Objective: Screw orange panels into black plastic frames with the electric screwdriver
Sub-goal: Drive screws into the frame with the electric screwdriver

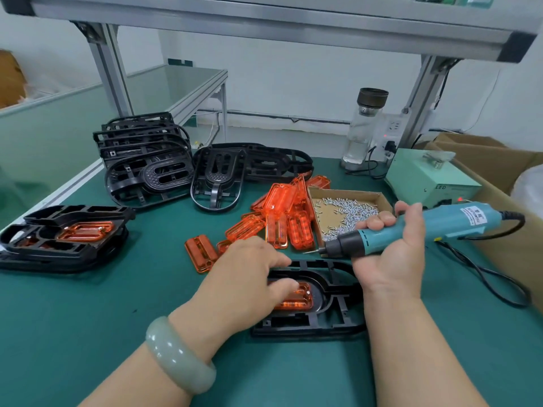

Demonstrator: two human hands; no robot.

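Left hand [244, 277] presses panel [295, 302]; right hand [393, 259] grips screwdriver [458, 223].

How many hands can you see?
2. The left hand rests on the orange panel in the near black frame; the right hand grips the electric screwdriver just above it.

left hand [249, 271] touches orange panel [296, 301] | right hand [393, 251] grips screwdriver [458, 223]

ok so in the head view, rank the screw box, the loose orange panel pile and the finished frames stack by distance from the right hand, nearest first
1. screw box, just behind the right hand, which grips the electric screwdriver
2. loose orange panel pile, further left, mid-table
3. finished frames stack, at the far left edge
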